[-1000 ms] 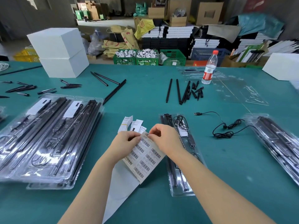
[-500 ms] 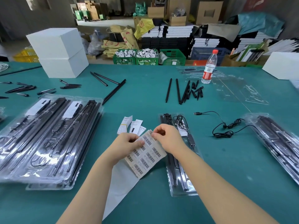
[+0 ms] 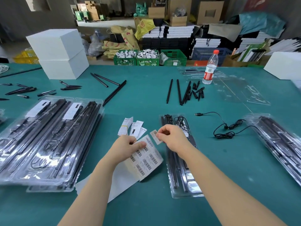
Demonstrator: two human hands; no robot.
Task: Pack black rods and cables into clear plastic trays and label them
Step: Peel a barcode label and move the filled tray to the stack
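My right hand (image 3: 171,137) pinches a single barcode label (image 3: 156,136), lifted clear of its backing, between thumb and forefinger. My left hand (image 3: 125,148) grips the label sheet (image 3: 146,158) by its far left corner, thumb pressed on top; several barcodes remain on it. The sheet lies over a white backing paper (image 3: 120,178) on the green table (image 3: 146,95).

The packed tray (image 3: 180,160), holding black rods and a coiled cable, lies directly under and just right of my right hand, running near to far. I see no barcode on it, though my hand hides part of it. I judge labelling of this tray to be the step in hand.

Small white leaflets (image 3: 132,128) lie just beyond my left hand. To the left, a stack of filled trays (image 3: 48,141) carries white cards. At right, another filled tray (image 3: 276,144) rests near the edge, with a loose USB cable (image 3: 226,129) between it and the centre tray. Far centre, loose black rods (image 3: 179,92) and empty clear trays (image 3: 241,92) remain, so packing appears unfinished.
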